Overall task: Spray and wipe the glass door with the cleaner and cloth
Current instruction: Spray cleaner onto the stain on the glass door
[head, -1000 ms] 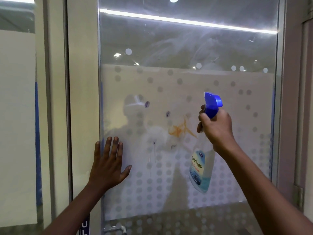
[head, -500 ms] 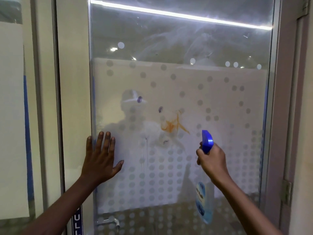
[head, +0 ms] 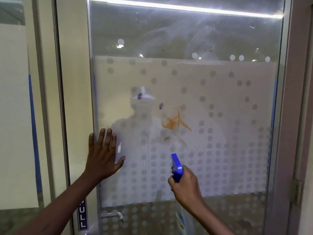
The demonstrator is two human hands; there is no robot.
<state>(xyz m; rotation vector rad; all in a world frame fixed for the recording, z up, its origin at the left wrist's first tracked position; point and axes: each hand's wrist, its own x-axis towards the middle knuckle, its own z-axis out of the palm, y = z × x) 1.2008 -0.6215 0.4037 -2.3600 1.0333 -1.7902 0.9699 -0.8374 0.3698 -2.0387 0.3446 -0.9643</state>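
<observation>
cream wall (head: 74, 82) left; pinkish frame (head: 288, 116) right; light strip (head: 186, 8) reflected overhead.

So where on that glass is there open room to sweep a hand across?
Open: the wide stretch of the glass door right of the orange smear, and the clear band above the frosted dots. Crowded: low down, where the left hand presses flat and the right hand holds the spray bottle.

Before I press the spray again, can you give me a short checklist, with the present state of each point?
1. Spray bottle held firmly in the right hand: ok.
2. Nozzle aimed at the orange stain: not ok, the bottle is well below the stain.
3. Left hand flat on the glass door, clear of the stain: ok.
4. Cloth ready for wiping: not ok, none in view.
5. Liquid left in the bottle: cannot tell.
</observation>
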